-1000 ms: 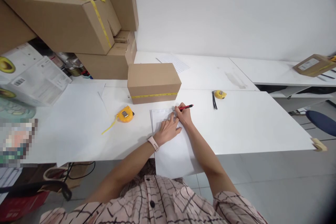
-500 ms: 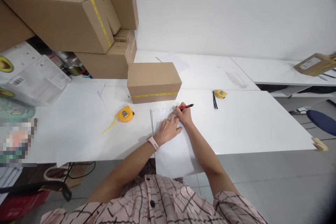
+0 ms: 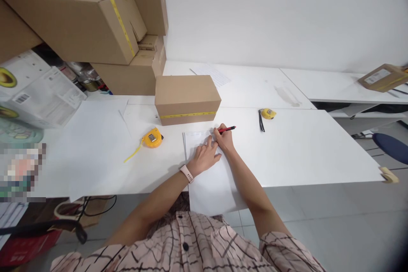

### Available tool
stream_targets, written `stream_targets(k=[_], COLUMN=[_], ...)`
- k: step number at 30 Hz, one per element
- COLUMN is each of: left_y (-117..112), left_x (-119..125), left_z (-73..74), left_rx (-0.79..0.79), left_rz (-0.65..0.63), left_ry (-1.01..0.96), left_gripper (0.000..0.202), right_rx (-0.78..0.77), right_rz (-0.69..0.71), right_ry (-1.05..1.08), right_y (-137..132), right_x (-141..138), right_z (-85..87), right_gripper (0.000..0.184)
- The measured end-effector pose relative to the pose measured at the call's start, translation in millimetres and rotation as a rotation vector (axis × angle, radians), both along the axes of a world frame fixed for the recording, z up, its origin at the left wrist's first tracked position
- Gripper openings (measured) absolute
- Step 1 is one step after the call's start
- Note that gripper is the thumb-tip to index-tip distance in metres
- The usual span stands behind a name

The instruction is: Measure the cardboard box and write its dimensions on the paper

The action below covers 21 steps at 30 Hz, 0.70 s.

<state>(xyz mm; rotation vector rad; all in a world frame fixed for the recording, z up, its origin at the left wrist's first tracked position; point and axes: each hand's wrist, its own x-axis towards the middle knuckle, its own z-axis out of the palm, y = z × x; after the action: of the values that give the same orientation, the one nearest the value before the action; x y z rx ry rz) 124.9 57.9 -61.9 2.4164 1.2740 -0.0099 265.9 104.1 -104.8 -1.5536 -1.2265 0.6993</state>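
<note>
A red and black pen [image 3: 227, 129] is pinched in my right hand [image 3: 224, 139], which rests on the upper part of a white sheet of paper [image 3: 210, 191]. Faint writing runs along the sheet's top edge; the pen's tip is hidden by my fingers. My left hand [image 3: 204, 157] lies open on the same paper, fingers stretched toward my right hand. Just beyond the sheet sits a closed cardboard box [image 3: 188, 93] with a yellow measuring strip across its front. Left of the paper lies a yellow tape measure [image 3: 152, 138] with its blade partly out.
Another yellow tape measure [image 3: 268, 113] with a black strap lies to the right. Stacked cardboard boxes [image 3: 83, 29] stand at the back left, above large white sheets [image 3: 92, 144]. A small carton [image 3: 382, 78] sits far right, near a dark blue stool [image 3: 390, 146].
</note>
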Motion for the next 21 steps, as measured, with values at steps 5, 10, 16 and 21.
stream_targets(k=[5,10,16,21], left_y=[0.4,-0.1,-0.4,-0.5], left_x=[-0.1,0.1,0.6,0.2], left_z=[-1.7,0.6,1.4,1.7], left_rx=[0.013,0.009,0.0,0.016], left_rz=[-0.007,-0.006,0.002,0.002], left_ry=[-0.005,0.003,0.025,0.025], left_gripper=[0.047,0.048,0.048,0.047], right_rx=[-0.002,0.018,0.026,0.029], right_rz=[0.009,0.009,-0.026,-0.02], right_ry=[0.031,0.05,0.07,0.042], right_y=[-0.2,-0.8,0.2,1.6], right_x=[-0.6,-1.0,1.1,2.0], right_z=[0.6,0.6,-4.2,-4.9], right_gripper=[0.025,0.025,0.025,0.024])
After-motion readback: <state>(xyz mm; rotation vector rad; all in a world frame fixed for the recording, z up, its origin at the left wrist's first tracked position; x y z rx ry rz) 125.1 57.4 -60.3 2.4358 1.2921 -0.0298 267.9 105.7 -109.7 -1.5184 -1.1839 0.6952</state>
